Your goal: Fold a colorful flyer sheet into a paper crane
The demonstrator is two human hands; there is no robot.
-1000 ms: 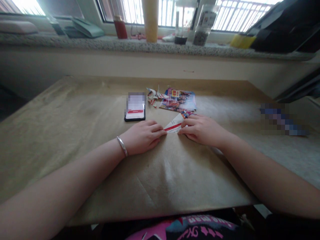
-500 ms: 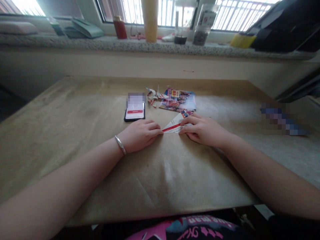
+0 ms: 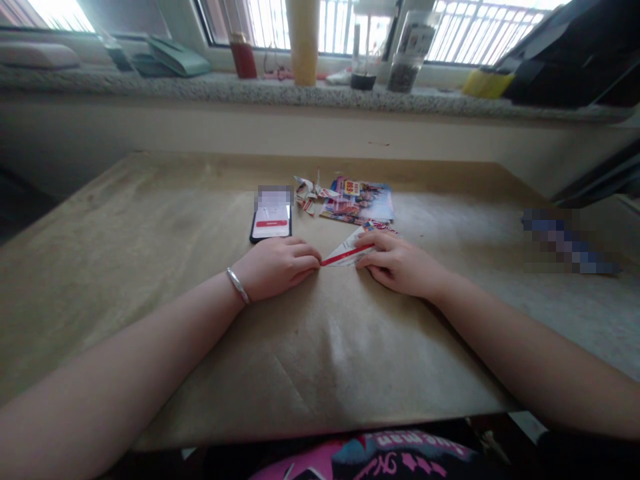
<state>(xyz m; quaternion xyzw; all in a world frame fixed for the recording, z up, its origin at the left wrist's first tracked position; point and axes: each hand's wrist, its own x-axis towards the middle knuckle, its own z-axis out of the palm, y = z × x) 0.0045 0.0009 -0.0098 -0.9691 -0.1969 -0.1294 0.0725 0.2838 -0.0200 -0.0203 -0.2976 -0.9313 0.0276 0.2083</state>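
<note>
A folded piece of printed paper, white with a red stripe and tapering to a point on the left, lies flat on the table between my hands. My left hand, with a silver bangle at the wrist, is closed, its fingertips at the paper's left point. Across the paper's right part, my right hand presses with bent fingers, thumb at the lower edge. Its fingers cover that end of the paper.
A phone with a lit screen lies behind my left hand. Crumpled or folded paper pieces and colourful printed leaflets sit further back. Bottles, including a red one, stand on the windowsill. A blurred blue item is at the right.
My left hand has shifted slightly left, and more of the paper's point shows. The right hand stays on the paper with little movement. The view has shifted slightly.
</note>
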